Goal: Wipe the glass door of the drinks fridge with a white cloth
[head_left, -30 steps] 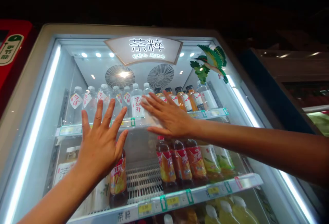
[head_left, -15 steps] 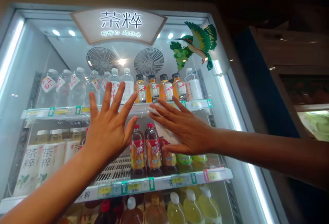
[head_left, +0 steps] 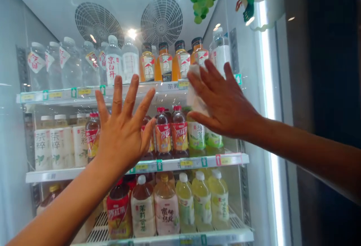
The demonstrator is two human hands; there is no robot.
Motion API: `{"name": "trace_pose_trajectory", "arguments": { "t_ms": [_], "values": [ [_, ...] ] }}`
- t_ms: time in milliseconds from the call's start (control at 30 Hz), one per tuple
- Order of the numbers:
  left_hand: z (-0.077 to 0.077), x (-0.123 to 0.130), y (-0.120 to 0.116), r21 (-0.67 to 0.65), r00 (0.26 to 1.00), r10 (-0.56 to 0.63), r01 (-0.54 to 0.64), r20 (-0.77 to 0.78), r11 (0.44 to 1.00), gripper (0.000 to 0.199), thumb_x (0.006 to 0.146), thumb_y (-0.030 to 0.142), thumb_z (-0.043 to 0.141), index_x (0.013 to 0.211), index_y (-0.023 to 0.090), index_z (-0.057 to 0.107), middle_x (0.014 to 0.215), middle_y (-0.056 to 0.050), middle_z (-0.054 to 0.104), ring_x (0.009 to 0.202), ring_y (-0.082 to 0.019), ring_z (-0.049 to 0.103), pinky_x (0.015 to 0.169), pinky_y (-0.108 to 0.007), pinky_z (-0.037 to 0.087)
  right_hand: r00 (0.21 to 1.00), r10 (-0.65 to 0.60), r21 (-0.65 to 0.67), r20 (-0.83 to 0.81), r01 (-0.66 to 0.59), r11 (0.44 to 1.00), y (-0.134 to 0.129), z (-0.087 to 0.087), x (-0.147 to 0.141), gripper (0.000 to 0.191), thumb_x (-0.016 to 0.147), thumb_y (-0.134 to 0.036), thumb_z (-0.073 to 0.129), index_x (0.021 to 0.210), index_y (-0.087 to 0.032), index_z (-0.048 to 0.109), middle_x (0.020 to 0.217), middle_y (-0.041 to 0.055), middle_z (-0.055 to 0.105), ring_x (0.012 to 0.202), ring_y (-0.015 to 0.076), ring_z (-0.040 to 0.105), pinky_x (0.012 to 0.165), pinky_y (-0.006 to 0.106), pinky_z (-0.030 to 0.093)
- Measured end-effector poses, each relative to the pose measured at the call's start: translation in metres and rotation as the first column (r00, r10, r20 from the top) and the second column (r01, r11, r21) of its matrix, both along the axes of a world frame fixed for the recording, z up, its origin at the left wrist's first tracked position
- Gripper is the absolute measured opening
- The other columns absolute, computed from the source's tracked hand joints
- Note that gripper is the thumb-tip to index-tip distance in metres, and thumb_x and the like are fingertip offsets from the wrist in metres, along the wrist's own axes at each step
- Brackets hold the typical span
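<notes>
My left hand (head_left: 121,133) lies flat on the glass door (head_left: 251,99) of a lit drinks fridge, with its fingers spread and nothing in it. To its right, my right hand (head_left: 228,103) presses a thin white cloth (head_left: 196,93) against the same glass. The cloth shows past the fingertips and between the fingers and thumb; the palm hides the rest. Behind the right fingers, through the glass, are bottles of orange drink (head_left: 182,65) with black caps. Bottles of red-labelled tea (head_left: 164,135) stand between the two hands on the middle shelf.
Clear water bottles (head_left: 69,65) line the top shelf (head_left: 135,88). White-labelled bottles (head_left: 60,144) stand at middle left, pale green drinks (head_left: 200,201) below. A grape and bird sticker (head_left: 201,1) is at upper right. A bright light strip (head_left: 272,125) runs down the right side.
My right hand has slid the cloth rightward and upward across the glass. My left hand stays spread on the door. The view has come closer and tilted down, showing more of the lower shelf.
</notes>
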State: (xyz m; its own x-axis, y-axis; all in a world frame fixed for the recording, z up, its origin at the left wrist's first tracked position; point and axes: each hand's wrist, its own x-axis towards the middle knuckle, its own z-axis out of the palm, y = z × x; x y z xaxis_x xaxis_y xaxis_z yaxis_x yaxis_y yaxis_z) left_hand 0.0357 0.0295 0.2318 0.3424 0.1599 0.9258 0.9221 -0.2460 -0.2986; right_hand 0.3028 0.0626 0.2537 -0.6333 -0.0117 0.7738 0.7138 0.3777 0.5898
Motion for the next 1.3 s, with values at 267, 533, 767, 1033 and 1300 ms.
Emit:
{"name": "trace_pose_trajectory", "arguments": {
  "t_ms": [267,533,767,1033,1300],
  "values": [
    [-0.098,-0.053,-0.016,-0.041,0.996,0.081,-0.079,0.032,0.996,0.085,0.100,0.040,0.053,0.167,0.041,0.000,0.176,0.004,-0.013,0.163,-0.030,-0.013,0.131,-0.066,-0.008,0.993,0.097,-0.152,0.070,-0.085,0.985,-0.008,-0.089,-0.058,0.099,0.096,-0.078,0.041,0.169,-0.026,-0.001,0.173,0.0069,0.024,0.162,0.0320,0.017,0.133,0.065,0.009],
    [-0.141,-0.101,-0.013,-0.003,0.994,0.049,-0.049,0.101,0.999,0.084,0.098,0.036,0.058,0.168,0.033,0.011,0.177,0.001,-0.012,0.164,-0.029,-0.015,0.131,-0.062,-0.011,0.987,0.013,-0.111,-0.158,-0.031,0.993,-0.010,-0.134,-0.128,0.098,0.098,-0.076,0.037,0.169,-0.020,-0.003,0.174,0.0116,0.022,0.163,0.0342,0.011,0.130,0.069,0.010],
    [-0.143,-0.148,0.001,0.060,0.994,-0.051,0.045,0.098,0.997,0.079,0.099,0.031,0.058,0.167,0.031,0.018,0.177,0.002,-0.009,0.164,-0.027,-0.014,0.131,-0.055,-0.015,0.918,-0.116,-0.060,-0.380,0.101,0.993,-0.018,-0.165,-0.203,0.086,0.105,-0.061,0.036,0.168,-0.013,0.003,0.175,0.0152,0.012,0.164,0.0343,0.000,0.128,0.070,0.013],
    [-0.147,-0.212,0.002,0.055,0.994,-0.060,0.055,0.095,0.997,0.081,0.098,0.030,0.060,0.167,0.033,0.016,0.177,0.004,-0.012,0.164,-0.025,-0.016,0.131,-0.053,-0.017,0.879,-0.138,-0.086,-0.456,0.111,0.990,-0.021,-0.161,-0.285,0.078,0.106,-0.036,0.042,0.168,-0.013,0.001,0.176,0.0127,0.009,0.163,0.0307,-0.008,0.129,0.070,0.009],
    [-0.181,-0.255,-0.011,-0.079,0.986,-0.080,0.092,0.147,0.993,0.080,0.100,0.031,0.056,0.166,0.037,0.012,0.177,0.004,-0.007,0.165,-0.028,-0.013,0.129,-0.064,-0.012,0.873,-0.190,-0.174,-0.450,0.123,0.977,-0.034,-0.207,-0.321,0.080,0.104,-0.022,0.046,0.168,-0.017,-0.002,0.175,0.0126,0.007,0.163,0.0328,-0.006,0.126,0.074,0.011]
  ]
}}
